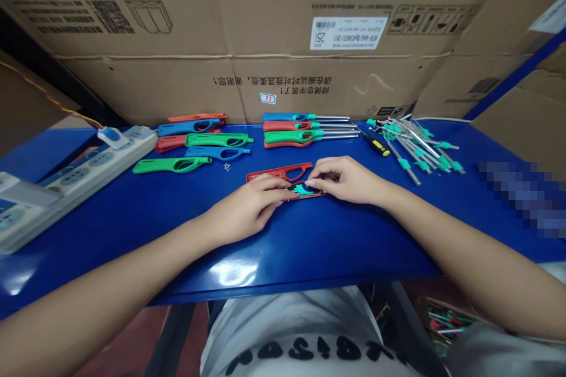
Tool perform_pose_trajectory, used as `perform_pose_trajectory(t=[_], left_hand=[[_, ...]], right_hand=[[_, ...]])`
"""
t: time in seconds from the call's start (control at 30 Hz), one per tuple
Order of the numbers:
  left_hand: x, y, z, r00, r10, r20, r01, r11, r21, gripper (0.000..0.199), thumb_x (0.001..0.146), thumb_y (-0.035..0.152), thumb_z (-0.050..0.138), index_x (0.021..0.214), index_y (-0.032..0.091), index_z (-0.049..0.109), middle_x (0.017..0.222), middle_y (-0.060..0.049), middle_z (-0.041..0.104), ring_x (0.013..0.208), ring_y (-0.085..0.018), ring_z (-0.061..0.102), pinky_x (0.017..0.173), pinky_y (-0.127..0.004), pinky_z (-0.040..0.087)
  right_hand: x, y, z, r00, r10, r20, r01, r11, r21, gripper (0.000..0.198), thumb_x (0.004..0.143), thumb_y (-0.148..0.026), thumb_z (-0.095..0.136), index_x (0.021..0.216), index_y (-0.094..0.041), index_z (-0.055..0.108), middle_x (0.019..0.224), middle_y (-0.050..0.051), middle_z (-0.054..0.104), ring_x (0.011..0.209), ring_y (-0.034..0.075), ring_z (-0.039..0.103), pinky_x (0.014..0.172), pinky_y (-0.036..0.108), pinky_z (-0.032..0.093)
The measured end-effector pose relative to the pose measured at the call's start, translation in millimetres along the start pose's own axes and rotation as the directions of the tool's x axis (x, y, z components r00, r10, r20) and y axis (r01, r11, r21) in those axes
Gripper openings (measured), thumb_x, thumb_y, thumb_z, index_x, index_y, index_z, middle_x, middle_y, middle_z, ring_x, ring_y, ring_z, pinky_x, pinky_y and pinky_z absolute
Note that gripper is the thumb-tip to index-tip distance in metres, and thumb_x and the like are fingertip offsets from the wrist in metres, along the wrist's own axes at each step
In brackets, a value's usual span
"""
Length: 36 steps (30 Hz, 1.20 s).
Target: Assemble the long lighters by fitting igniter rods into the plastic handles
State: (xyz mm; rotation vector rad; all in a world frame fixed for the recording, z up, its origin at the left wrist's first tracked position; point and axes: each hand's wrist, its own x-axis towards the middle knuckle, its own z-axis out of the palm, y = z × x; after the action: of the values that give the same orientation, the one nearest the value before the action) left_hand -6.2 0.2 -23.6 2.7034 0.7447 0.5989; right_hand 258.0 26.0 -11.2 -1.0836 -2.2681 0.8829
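Observation:
My left hand (247, 207) is closed on the left end of a red lighter shell half (295, 198) on the table. A teal plastic part (303, 189) lies inside this half. Over the shell's right end, thumb and index finger of my right hand (351, 179) are pinched together at the teal part; whatever is between them is hidden. Just behind lies a second red shell half (276, 173) with a loop-shaped trigger opening. My fingers cover both ends of the nearer half.
Loose coloured shell halves (216, 140) lie back left beside tiny metal pieces (227, 166). Lighters with metal tubes (309, 126) are stacked behind my hands. Right of them are a yellow-black screwdriver (377, 145) and a heap of teal-fitted tubes (420, 147). A power strip (88, 179) borders the left; cardboard (177, 82) stands behind.

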Motion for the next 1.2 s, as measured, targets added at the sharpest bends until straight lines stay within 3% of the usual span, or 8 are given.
perform_pose_trajectory(t=[0.23, 0.53, 0.77, 0.97, 1.2], left_hand=[[1, 0, -1, 1.000, -0.010, 0.025, 0.010, 1.000, -0.023, 0.038, 0.101, 0.011, 0.046, 0.132, 0.023, 0.064, 0.132, -0.010, 0.061, 0.127, -0.023, 0.055, 0.109, -0.042, 0.047], [1, 0, 0, 1.000, -0.009, 0.026, 0.010, 1.000, -0.028, 0.040, 0.102, 0.013, 0.044, 0.134, 0.026, 0.062, 0.131, -0.010, 0.060, 0.127, -0.024, 0.055, 0.108, -0.045, 0.048], [1, 1, 0, 1.000, -0.012, 0.026, 0.013, 1.000, -0.029, 0.041, 0.100, 0.011, 0.045, 0.134, 0.027, 0.063, 0.129, -0.011, 0.061, 0.126, -0.025, 0.055, 0.107, -0.045, 0.048], [2, 1, -1, 0.999, -0.016, 0.038, 0.017, 1.000, -0.026, 0.039, 0.101, 0.012, 0.045, 0.132, 0.025, 0.063, 0.130, -0.010, 0.061, 0.126, -0.024, 0.054, 0.109, -0.044, 0.046], [3, 1, -4, 1.000, -0.015, 0.019, 0.016, 0.999, -0.048, 0.029, 0.101, 0.015, 0.047, 0.123, 0.020, 0.064, 0.127, -0.010, 0.066, 0.123, -0.023, 0.059, 0.108, -0.043, 0.048]], right_hand=[[-8, -2, -23, 0.985, -0.067, 0.162, 0.085, 0.991, -0.106, 0.016, 0.087, -0.032, 0.071, 0.089, -0.016, 0.074, 0.087, 0.004, 0.065, 0.066, 0.010, 0.052, 0.062, 0.025, 0.041], [-7, -2, -21, 0.979, -0.057, 0.195, 0.080, 0.990, -0.116, 0.019, 0.090, -0.033, 0.066, 0.085, -0.017, 0.074, 0.091, 0.006, 0.067, 0.074, 0.014, 0.057, 0.066, 0.026, 0.043], [-7, -4, -17, 0.992, 0.071, 0.101, -0.060, 0.992, -0.112, 0.017, 0.082, -0.033, 0.073, 0.082, -0.016, 0.072, 0.078, 0.002, 0.064, 0.061, 0.011, 0.050, 0.060, 0.026, 0.038], [-6, -5, -15, 0.993, 0.083, 0.087, -0.072, 0.990, -0.120, 0.019, 0.081, -0.035, 0.073, 0.081, -0.016, 0.072, 0.078, 0.002, 0.064, 0.061, 0.010, 0.049, 0.059, 0.025, 0.038], [-3, 0, -11, 0.964, 0.260, 0.060, -0.259, 0.965, -0.034, 0.029, 0.072, -0.043, 0.080, 0.078, -0.016, 0.071, 0.068, 0.000, 0.063, 0.054, 0.008, 0.045, 0.053, 0.024, 0.034]])
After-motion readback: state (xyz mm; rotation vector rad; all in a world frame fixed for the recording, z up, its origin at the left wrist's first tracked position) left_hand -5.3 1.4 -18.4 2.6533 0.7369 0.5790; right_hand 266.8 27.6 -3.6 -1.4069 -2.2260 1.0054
